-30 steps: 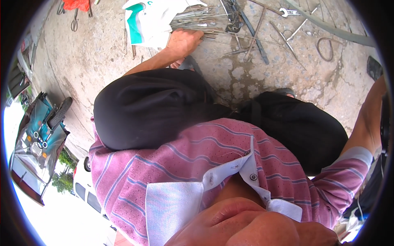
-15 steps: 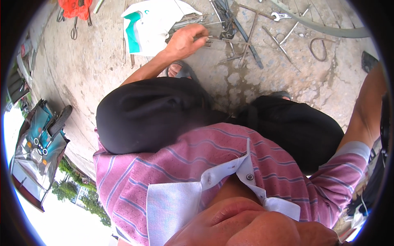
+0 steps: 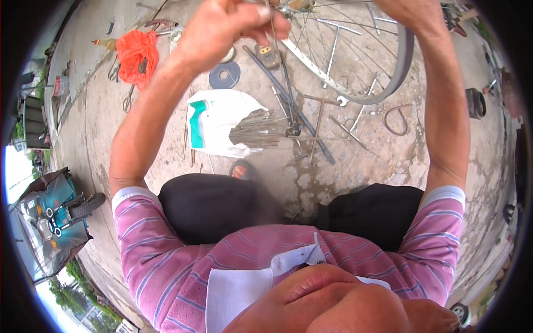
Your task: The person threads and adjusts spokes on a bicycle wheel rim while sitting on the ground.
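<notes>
At the top of the view my left hand [image 3: 225,28] is closed, with a thin metal spoke [image 3: 272,23] between its fingers, beside the hub side of a bicycle wheel [image 3: 408,64]. My right hand [image 3: 413,14] reaches up to the far right part of the wheel; its fingers are cut off by the upper edge, so their grip is hidden. Nearer to me, a bundle of loose spokes [image 3: 256,131] sticks out of a white and green bag [image 3: 222,100] on the ground.
On the concrete lie a wrench [image 3: 342,101], a bent rod [image 3: 395,129], a dark bar [image 3: 316,136], a yellowish meter-like device [image 3: 268,57], a dark disc [image 3: 225,75] and an orange plastic bag [image 3: 136,53]. A teal three-wheeler [image 3: 55,211] stands at the left.
My left hand has gone from the spoke bundle up to the wheel. My right hand has swung in from the right edge to the wheel. The view has shifted, showing more ground ahead.
</notes>
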The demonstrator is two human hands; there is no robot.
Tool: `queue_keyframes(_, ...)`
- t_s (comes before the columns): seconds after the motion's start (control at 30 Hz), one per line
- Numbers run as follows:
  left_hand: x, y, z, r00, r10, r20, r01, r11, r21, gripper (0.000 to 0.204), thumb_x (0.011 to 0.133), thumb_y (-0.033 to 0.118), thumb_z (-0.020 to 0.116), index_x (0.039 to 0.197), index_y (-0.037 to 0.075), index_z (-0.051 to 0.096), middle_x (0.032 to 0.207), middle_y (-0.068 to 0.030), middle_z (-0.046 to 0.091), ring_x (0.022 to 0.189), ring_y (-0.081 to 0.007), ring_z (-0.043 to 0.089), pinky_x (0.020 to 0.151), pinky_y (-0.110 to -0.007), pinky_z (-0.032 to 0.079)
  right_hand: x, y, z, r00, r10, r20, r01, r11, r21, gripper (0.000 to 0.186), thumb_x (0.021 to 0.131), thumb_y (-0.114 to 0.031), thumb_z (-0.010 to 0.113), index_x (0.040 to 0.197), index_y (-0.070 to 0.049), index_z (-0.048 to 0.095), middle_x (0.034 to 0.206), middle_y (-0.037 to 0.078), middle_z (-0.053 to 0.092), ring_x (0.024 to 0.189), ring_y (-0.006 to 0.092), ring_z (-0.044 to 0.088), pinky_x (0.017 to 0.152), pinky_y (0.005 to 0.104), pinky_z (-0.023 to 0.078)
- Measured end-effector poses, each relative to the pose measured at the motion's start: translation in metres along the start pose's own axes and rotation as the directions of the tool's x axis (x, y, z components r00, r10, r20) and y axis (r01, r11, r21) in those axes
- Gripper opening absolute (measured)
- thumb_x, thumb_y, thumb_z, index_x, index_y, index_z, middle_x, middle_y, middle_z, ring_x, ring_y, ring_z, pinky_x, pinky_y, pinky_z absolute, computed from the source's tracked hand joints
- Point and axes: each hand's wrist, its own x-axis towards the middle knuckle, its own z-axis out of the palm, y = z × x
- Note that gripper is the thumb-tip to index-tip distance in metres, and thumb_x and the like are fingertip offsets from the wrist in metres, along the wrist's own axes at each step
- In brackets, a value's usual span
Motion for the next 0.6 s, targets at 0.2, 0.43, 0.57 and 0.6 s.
queue_keyframes(0.2,0.077,0.086,-0.022,0.893,0.345,-0.288,-0.419,0.871,-0.255,0.011,0.102,0.014,0.06,0.111,0.008,0.063,0.098,-0.0123,0.075,0.091,-0.0236,0.074,0.073,-0.032,0.061,0.005,-0.003,0.005,0.997,-0.054,-0.048,0.055,0.998,0.032,0.022,0.085,-0.022,0.075,0.09,-0.002,0.068,0.119,0.021,0.064,0.111,0.037,0.062,0.096,0.0441,0.05)
queue_keyframes(0.43,0.105,0.074,-0.016,0.853,0.285,-0.438,-0.469,0.787,-0.4,0.011,0.102,0.015,0.061,0.108,0.008,0.066,0.099,-0.0088,0.074,0.089,-0.0213,0.073,0.072,-0.03,0.061,-0.01,0.008,-0.008,0.994,-0.104,-0.035,0.105,0.994,0.022,0.024,0.09,-0.026,0.072,0.09,-0.002,0.07,0.127,0.025,0.06,0.115,0.04,0.059,0.097,0.0465,0.048)
queue_keyframes(0.57,0.109,0.071,-0.023,0.841,0.293,-0.455,-0.494,0.759,-0.425,0.011,0.101,0.015,0.062,0.108,0.008,0.066,0.1,-0.0092,0.073,0.092,-0.0217,0.073,0.072,-0.03,0.062,-0.009,0.008,-0.01,0.99,-0.132,-0.056,0.136,0.988,0.078,0.024,0.089,-0.026,0.072,0.088,-0.002,0.069,0.123,0.023,0.062,0.108,0.0387,0.062,0.092,0.0459,0.05)
queue_keyframes(0.6,0.107,0.071,-0.025,0.837,0.31,-0.452,-0.504,0.758,-0.414,0.013,0.102,0.016,0.061,0.11,0.007,0.066,0.101,-0.0097,0.073,0.093,-0.0223,0.073,0.073,-0.03,0.061,-0.007,0.006,-0.009,0.987,-0.146,-0.07,0.152,0.985,0.08,0.023,0.088,-0.024,0.072,0.088,-0.002,0.069,0.123,0.022,0.063,0.105,0.0382,0.063,0.09,0.0451,0.051)
